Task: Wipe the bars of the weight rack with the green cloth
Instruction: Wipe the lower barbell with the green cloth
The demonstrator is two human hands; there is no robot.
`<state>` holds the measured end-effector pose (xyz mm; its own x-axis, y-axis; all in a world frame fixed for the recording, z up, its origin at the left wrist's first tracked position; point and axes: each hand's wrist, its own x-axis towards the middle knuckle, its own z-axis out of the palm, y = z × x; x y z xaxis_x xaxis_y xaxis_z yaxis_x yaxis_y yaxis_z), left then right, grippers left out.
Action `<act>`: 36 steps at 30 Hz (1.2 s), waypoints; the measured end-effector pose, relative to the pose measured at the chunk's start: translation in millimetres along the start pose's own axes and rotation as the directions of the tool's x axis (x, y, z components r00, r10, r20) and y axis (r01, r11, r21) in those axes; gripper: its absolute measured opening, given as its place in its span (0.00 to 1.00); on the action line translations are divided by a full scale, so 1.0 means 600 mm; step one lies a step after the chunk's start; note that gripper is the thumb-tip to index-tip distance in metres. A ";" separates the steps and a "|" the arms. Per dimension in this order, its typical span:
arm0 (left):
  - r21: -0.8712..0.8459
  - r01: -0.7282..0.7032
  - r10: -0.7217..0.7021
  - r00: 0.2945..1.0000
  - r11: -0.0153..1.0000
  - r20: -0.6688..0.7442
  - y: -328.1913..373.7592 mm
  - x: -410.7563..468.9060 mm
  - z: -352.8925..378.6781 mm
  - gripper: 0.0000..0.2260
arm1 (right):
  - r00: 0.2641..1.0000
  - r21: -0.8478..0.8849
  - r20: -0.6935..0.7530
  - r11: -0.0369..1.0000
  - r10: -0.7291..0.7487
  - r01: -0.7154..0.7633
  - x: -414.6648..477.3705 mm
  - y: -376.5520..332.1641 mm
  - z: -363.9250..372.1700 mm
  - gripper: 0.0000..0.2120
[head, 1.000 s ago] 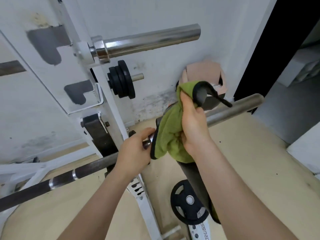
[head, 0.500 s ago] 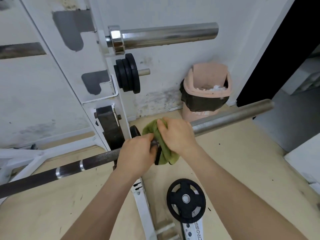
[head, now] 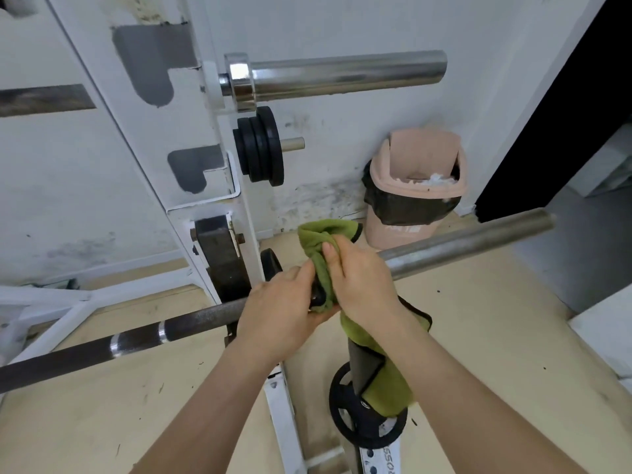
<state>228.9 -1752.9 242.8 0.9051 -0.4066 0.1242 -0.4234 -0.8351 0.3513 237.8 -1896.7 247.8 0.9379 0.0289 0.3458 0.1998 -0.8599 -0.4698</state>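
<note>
A long barbell [head: 461, 246] crosses the middle of the view, its dark knurled shaft at left and its steel sleeve at right. The green cloth [head: 319, 239] with black trim is bunched over the bar where shaft meets sleeve, and its tail [head: 386, 381] hangs below. My right hand [head: 362, 282] presses the cloth around the bar. My left hand [head: 277, 316] grips the bar and the cloth's edge beside it. A second barbell's chrome sleeve [head: 345, 75] rests higher on the white rack upright [head: 191, 186].
Small black plates [head: 261, 150] hang on a rack peg. A pink waste bin [head: 415, 186] with a black liner stands by the wall. A black plate [head: 367, 410] lies on the wooden floor beside the rack's base rail. A dark doorway is at right.
My right hand brought the cloth down from in front of me onto the bar and closed it around the joint. The cloth's tail now hangs lower. My left hand stayed on the bar.
</note>
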 end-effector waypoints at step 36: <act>-0.047 0.298 -0.294 0.953 0.954 0.066 0.034 0.026 -0.004 0.17 | 0.832 0.045 0.548 0.990 0.085 -0.131 0.109 0.040 -0.011 0.19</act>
<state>234.1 -1775.5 254.0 0.9850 -0.1663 -0.0462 -0.1324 -0.8998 0.4157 302.3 -1919.1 264.8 0.9530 0.2302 -0.1971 0.0880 -0.8325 -0.5469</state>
